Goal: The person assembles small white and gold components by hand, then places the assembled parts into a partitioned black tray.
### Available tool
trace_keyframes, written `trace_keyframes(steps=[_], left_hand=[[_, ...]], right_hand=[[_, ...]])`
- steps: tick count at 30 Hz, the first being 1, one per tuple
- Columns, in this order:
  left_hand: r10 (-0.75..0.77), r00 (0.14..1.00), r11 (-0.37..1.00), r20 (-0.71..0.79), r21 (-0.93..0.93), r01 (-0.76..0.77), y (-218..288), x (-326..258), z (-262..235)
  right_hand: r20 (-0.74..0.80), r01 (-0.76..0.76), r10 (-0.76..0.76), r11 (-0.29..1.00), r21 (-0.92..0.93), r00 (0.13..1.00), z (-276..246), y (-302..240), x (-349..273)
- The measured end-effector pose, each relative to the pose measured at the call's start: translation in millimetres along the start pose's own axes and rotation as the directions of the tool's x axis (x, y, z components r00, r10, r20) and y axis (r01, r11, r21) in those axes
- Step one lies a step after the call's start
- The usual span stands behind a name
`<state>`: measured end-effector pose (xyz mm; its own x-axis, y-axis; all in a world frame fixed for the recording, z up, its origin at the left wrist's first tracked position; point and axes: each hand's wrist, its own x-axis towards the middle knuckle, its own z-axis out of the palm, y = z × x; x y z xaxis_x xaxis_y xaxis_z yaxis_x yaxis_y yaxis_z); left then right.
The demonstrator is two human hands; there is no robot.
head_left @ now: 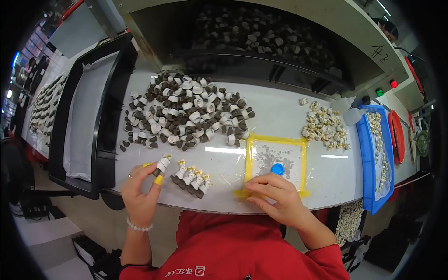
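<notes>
My left hand (142,189), with yellow tape on its fingertips, is closed around a small figurine (163,163) with a white body, a dark base and a gold-trimmed top. Just right of it, a row of several similar figurines (191,178) stands close together on the table. My right hand (280,198) hovers at the near edge of a yellow-taped square (304,163). Its thumb and forefinger are apart, and I see nothing between them. Beyond those fingers a round blue cap (277,169) sits on the square, among greyish spots.
A heap of white-and-dark parts (186,109) lies at the table's back left. Small gold-and-white pieces (325,127) are piled at the right, near a blue tray (364,158). A black tray lined with white sheet (88,116) stands left. A shelf (326,28) overhangs the back.
</notes>
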<state>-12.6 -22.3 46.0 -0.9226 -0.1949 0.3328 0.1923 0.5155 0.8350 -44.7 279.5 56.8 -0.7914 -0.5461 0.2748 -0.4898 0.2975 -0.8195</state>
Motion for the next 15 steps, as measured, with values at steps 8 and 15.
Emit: trace_keyframes(steps=[8,15], left_hand=[[0.088,0.983,0.954,0.163,0.272,-0.131,-14,-3,-1],[0.116,0.955,0.945,0.272,0.264,-0.190,-10,-1,-5]], right_hand=[[0.013,0.066,-0.065,0.974,-0.215,0.998,44,1,15],[0.021,0.156,-0.158,0.932,-0.328,0.987,63,2,26]])
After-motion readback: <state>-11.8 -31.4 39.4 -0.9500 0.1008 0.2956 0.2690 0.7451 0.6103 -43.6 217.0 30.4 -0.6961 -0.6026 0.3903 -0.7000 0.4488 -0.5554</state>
